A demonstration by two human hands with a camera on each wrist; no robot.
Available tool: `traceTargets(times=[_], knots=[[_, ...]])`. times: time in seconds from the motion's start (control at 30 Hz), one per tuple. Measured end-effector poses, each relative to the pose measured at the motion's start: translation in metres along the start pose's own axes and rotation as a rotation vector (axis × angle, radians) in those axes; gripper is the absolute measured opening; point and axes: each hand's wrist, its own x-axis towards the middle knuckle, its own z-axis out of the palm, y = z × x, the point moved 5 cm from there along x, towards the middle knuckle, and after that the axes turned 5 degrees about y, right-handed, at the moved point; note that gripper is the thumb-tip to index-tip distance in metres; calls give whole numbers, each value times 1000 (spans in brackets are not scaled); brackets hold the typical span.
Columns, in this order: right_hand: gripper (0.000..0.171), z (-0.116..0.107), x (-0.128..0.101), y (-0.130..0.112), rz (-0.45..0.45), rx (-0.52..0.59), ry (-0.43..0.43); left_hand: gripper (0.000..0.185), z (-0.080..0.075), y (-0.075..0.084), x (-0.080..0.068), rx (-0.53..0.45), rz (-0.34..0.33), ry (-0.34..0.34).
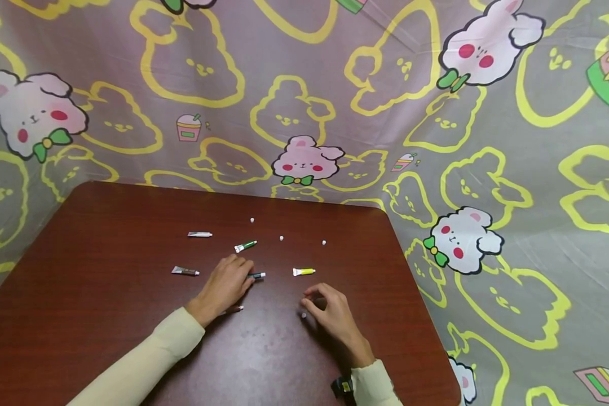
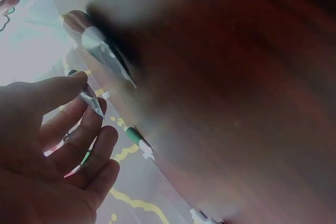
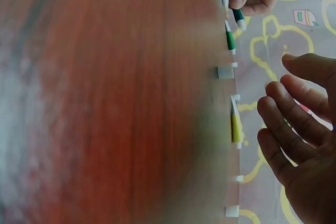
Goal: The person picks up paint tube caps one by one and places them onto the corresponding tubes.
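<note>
While left hand [image 1: 226, 286] pinches dark green tube [image 1: 257, 275] on table [image 1: 106, 237], right hand [image 1: 330, 311] grip loosely curled, holding nothing.

Two hands low over a table

Left hand [image 1: 225, 286] lies palm-down, fingers reaching forward; right hand [image 1: 331, 312] hovers, fingers loosely curled; cream sleeves on both forearms.

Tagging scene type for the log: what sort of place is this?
Probably a makeshift tabletop recording booth: a dark wooden table ringed by a cartoon-bunny cloth, with small paint tubes and white caps scattered on it.
</note>
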Motion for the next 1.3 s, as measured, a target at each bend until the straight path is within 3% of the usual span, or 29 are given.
traceTargets(times=[0.57,0.93,1.3], knots=[[20,-2,-8,9,-6,-98,-72,27,1,-9,-3,13,-13,-33],[24,-1,-10,10,-26,-142,-115,26,2,-15,-4,3,-46,-108],[29,-2,-11,11,-12,-193,-157,27,-1,-17,-3,-24,-56,-128]])
